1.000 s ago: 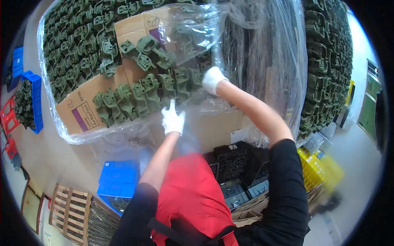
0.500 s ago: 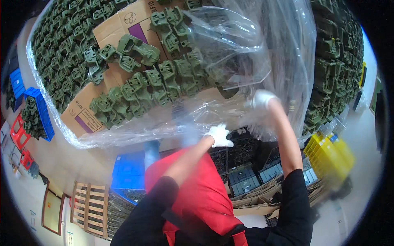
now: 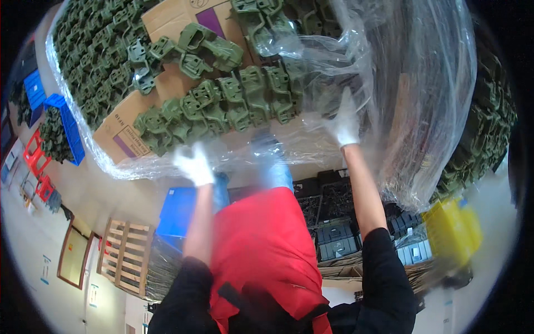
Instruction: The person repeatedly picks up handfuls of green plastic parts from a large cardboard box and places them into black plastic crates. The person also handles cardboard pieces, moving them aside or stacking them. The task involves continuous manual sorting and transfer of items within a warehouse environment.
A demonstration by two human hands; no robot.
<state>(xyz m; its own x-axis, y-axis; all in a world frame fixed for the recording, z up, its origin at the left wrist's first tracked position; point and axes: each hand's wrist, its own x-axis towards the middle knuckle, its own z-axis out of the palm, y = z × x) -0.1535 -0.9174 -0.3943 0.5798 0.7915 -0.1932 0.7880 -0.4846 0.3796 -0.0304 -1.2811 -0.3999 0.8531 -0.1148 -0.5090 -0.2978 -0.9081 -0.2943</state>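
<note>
My left hand [image 3: 194, 164], in a white glove, is by the front edge of the clear plastic film [image 3: 233, 158]; it is blurred, but its fingers look apart. In a matching glove, my right hand [image 3: 345, 125] lies against the bunched film, fingers stretched upward and thumb out to the side. Left of that hand, a row of dark green moulded plastic parts [image 3: 228, 103] sits on brown cardboard [image 3: 114, 136]. A few loose green parts [image 3: 214, 50] rest on the cardboard behind the row. Film partly covers the parts nearest my right hand.
Stacked green parts [image 3: 92, 67] rise at the far left, more [image 3: 478, 133] at the right. A blue crate [image 3: 69, 125] holds parts at left. Below are a blue box [image 3: 177, 209], a wooden pallet [image 3: 125, 253], grey cases [image 3: 336, 242] and a yellow crate [image 3: 453, 231].
My left hand has swung left and slightly up to the film's front edge. My right hand has moved a little up against the film, which now spreads farther right. The view has shifted.
</note>
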